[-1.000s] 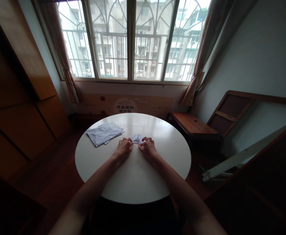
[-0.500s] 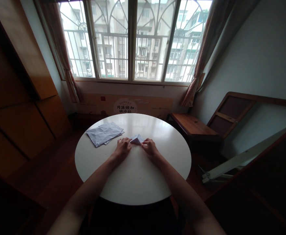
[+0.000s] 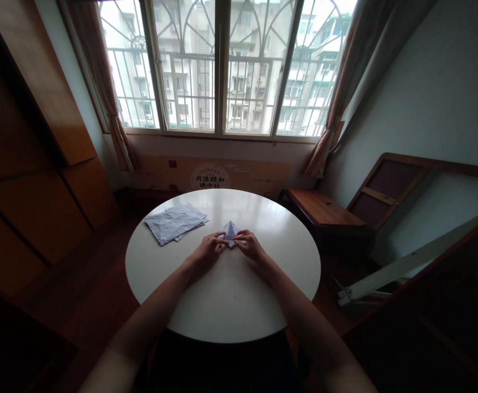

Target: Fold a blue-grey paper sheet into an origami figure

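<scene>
Left hand (image 3: 209,248) & right hand (image 3: 249,246) are pinched shut on the folded paper (image 3: 230,231) near the middle of the table (image 3: 231,305), a fold is prob. being pressed, so even, gentle pushes are needed next.

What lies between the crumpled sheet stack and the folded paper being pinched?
Only bare white tabletop separates the sheet stack from the folded paper, which the left hand and right hand pinch; the head view shows it.
</scene>
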A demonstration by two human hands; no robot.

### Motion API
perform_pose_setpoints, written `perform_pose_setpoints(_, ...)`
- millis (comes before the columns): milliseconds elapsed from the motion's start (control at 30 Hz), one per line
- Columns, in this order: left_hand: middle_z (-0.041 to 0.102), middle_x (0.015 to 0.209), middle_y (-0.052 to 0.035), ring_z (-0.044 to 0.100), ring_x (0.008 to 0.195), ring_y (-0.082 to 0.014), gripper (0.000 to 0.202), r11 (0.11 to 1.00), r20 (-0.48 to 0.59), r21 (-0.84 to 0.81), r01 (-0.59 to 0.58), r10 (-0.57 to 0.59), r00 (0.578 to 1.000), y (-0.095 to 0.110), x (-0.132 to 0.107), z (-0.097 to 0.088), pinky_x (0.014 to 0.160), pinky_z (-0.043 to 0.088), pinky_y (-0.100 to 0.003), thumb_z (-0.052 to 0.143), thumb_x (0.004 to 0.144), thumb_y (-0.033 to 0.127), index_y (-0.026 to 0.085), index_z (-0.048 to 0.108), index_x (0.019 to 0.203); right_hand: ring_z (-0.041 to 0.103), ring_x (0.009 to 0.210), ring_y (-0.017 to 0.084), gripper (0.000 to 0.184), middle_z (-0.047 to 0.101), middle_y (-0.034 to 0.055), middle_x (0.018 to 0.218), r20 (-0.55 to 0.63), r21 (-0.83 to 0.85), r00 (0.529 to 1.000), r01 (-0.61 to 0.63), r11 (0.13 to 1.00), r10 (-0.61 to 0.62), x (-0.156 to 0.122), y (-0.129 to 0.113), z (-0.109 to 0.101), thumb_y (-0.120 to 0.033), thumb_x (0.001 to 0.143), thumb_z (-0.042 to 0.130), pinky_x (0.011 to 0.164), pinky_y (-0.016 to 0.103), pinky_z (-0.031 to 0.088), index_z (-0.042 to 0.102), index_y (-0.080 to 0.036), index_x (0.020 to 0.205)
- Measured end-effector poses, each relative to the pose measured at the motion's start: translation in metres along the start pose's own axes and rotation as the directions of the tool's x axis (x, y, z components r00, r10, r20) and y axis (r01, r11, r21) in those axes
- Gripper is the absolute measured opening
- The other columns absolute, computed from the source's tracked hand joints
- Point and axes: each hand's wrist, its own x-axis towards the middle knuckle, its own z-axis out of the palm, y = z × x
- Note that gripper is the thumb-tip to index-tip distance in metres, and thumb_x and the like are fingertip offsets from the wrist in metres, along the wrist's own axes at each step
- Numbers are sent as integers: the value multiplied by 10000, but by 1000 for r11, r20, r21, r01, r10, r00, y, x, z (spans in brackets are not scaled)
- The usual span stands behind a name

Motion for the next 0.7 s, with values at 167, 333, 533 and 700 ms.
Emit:
perform_pose_setpoints(167,528,1410,-53,514,1269,-247,287,997,51,75,-19,16,999,1,0,0,1103,372,-428,596,853,202,283,726,1096,508,1185,284,268,565,82,1285,81,-201,997,9,980,8,-3,-3,1,-375,813,673,1003,441,421,743,-290,1058)
perform_pose_setpoints(333,411,1503,-2,382,1363,-245,280,987,15,130,-95,94,995,7,-3,-3,1134,312,-460,581,877,200,313,716,1095,498,1196,293,497,542,108,1329,122,-307,986,-72,949,114,-3,-7,-3,-427,848,612,988,421,399,586,-247,1311)
perform_pose_setpoints(533,492,1441,-21,356,1365,-256,271,986,86,156,-65,52,995,13,-3,-6,1138,271,-479,605,889,259,320,692,1137,506,1172,295,470,575,111,1287,118,-351,972,-152,924,204,-2,-10,-7,-415,876,561,961,396,380,576,-242,1313)
perform_pose_setpoints(700,497,1427,-79,396,1334,-276,310,976,54,214,38,-51,997,11,-2,-6,1118,294,-464,552,919,413,280,682,1167,518,1111,282,393,589,112,1201,80,-382,962,-214,899,262,-1,-11,-9,-405,868,569,930,377,384,649,-243,1218)
